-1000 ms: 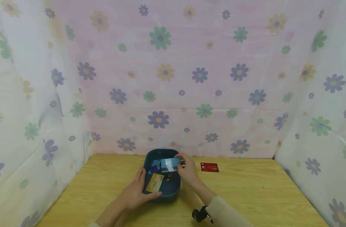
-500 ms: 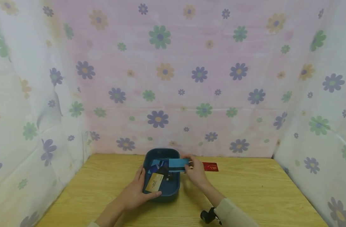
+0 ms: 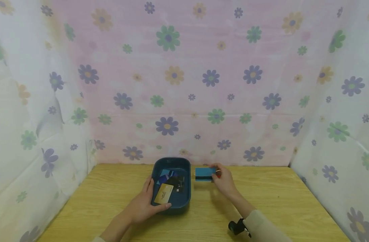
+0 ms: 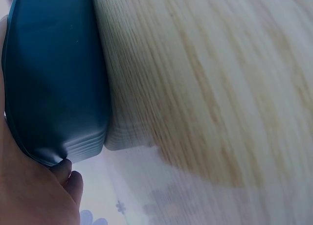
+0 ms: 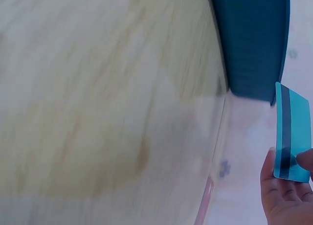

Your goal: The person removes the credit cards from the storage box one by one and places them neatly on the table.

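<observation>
My left hand (image 3: pixel 141 204) holds a dark blue plastic bin (image 3: pixel 188 188), fingers along its left outer wall and thumb over the near rim. In the left wrist view the fingertips curl at the bin's rim. Inside the bin lie a gold card (image 3: pixel 164 194), a black card (image 3: pixel 179 184) and several blue cards (image 3: pixel 164 178). Just right of the bin, my right hand (image 3: pixel 224 179) pinches a light blue card (image 3: pixel 204 173) by its right end. A dark stripe runs along that card (image 5: pixel 295 129), thumb on one face and fingers behind in the right wrist view.
A red card (image 3: pixel 219 174) lies on the wooden table (image 3: pixel 263 201), mostly hidden by my right hand. Flower-printed cloth (image 3: pixel 190 67) hangs behind the table and on both sides. A black device (image 3: pixel 237 227) sits at the right sleeve.
My right hand has carried the light blue card rightward from over the bin to beside it, now covering most of the red card. The left hand keeps its hold on the bin.
</observation>
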A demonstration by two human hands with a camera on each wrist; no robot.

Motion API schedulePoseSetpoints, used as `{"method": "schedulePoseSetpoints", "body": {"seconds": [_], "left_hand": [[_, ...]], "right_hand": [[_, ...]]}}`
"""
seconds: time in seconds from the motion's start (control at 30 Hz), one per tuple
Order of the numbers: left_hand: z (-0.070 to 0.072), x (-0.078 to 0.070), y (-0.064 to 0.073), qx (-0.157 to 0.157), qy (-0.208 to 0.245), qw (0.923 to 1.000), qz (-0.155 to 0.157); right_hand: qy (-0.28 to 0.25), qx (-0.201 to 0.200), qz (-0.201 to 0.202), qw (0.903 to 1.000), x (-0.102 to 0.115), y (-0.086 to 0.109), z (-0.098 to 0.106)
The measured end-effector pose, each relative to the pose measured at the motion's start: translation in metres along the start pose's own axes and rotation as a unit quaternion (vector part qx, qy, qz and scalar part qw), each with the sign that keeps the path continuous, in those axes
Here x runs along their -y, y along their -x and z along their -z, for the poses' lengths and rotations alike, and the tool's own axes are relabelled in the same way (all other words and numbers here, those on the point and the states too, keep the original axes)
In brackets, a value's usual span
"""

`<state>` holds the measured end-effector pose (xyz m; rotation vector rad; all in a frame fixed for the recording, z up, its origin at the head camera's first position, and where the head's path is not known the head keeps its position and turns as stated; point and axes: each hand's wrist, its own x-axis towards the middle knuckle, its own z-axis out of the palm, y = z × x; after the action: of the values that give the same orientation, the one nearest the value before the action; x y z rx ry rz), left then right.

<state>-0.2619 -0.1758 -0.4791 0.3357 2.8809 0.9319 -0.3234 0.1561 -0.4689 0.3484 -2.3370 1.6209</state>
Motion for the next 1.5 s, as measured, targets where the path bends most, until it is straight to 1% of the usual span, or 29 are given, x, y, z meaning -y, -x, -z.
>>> {"method": "schedulePoseSetpoints", "body": {"seconds": [0.27, 0.33, 0.47, 0.6, 0.7, 1.0, 1.2, 1.37, 1.5], "left_hand": [[-0.001, 0.002, 0.000, -0.003, -0.004, 1.0000, -0.002], [0.000, 0.002, -0.001, -0.003, -0.002, 1.0000, 0.000], [0.000, 0.001, -0.001, -0.003, -0.002, 1.0000, 0.001], [-0.001, 0.001, -0.001, -0.005, -0.005, 1.0000, 0.001], [-0.001, 0.001, 0.000, -0.004, -0.005, 1.0000, 0.001], [0.001, 0.000, 0.000, 0.000, 0.001, 1.0000, -0.001], [0.002, 0.000, 0.001, -0.001, 0.002, 1.0000, -0.003], [0.002, 0.000, 0.001, -0.001, 0.001, 1.0000, -0.003], [0.002, -0.001, 0.001, 0.000, 0.003, 1.0000, -0.004]], "right_hand": [[0.070, -0.018, -0.018, 0.9972, -0.014, -0.004, 0.033], [0.074, -0.021, -0.024, 0.9968, -0.017, -0.005, 0.040], [0.065, -0.022, -0.035, 0.9970, -0.019, -0.005, 0.055], [0.068, -0.018, -0.040, 0.9967, -0.023, -0.004, 0.069], [0.080, -0.012, -0.043, 0.9958, -0.027, -0.003, 0.080], [0.122, -0.015, -0.060, 0.9906, -0.038, -0.002, 0.110], [0.155, -0.008, -0.073, 0.9851, -0.046, -0.005, 0.124], [0.166, -0.005, -0.074, 0.9833, -0.052, -0.010, 0.131], [0.197, -0.003, -0.078, 0.9773, -0.056, -0.013, 0.133]]}}
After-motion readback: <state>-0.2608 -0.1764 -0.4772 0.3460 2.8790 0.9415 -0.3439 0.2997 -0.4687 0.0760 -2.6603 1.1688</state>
